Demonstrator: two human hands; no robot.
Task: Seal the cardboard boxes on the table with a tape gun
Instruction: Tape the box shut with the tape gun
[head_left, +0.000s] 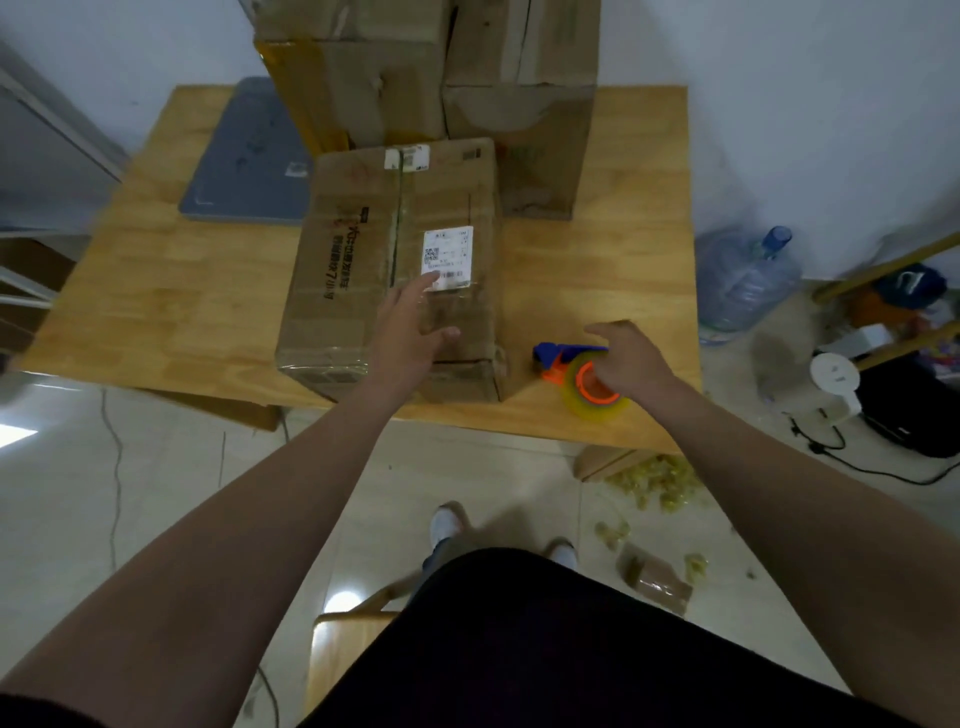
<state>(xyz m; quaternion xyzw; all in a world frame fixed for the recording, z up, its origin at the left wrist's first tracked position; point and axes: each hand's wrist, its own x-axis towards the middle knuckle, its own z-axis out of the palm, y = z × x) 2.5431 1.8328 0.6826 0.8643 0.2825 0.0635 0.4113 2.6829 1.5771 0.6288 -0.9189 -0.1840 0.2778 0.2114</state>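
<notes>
One wooden table fills the middle of the frame. At its far edge, top centre, stands a stack of cardboard boxes against the wall. In front of them, at the centre, a closed cardboard box lies flat, with a white label on top and clear tape along its seam. A grey board lies to the upper left of it. A water bottle sits on the floor at right. The tape gun, blue and orange with a yellowish roll, lies on the table just right of the box's near corner. The left hand rests flat on the box top, fingers straight. The right hand is over the tape gun; whether it grasps it I cannot tell.
</notes>
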